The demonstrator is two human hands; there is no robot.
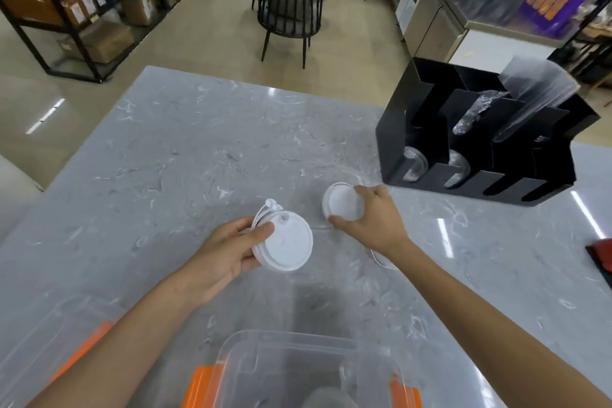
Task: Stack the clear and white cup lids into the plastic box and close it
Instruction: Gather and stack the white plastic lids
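Far left, beyond the counter (pixel 185 142): dark shelving (pixel 66 10) stacked with brown cartons, blurred. Near the bottom left corner, lying flat on the grey marbled surface: a clear box lid (pixel 49 341) with an orange latch. Just right of that, reaching forward over the counter: the left hand (pixel 228 253), fingers curled and thumb pressed down on a small stack of white cup lids (pixel 284 243), held tilted, clear of the surface, with a stopper tab sticking out at the top edge. At the bottom centre, nearest the camera: the clear plastic box (pixel 308 368), open, orange clasps on both sides, contents hard to make out through the glare. Further back at centre, on the floor past the counter's far edge: a dark slatted chair (pixel 288 7). Right of the held stack, and apart from it: the right hand (pixel 367 212), fingers spread around the rim of a single white lid (pixel 341 202), gripped between thumb and fingertips; touching the counter or lifted, impossible to tell. Close to that wrist, faint clear lids on the counter, barely distinguishable. Farther right, standing on the counter: a black slotted organiser (pixel 477 149) with clear lids in its front slots and plastic-wrapped sleeves leaning in the rear ones. At the right edge: a red-and-black object (pixel 601 257), cut off.
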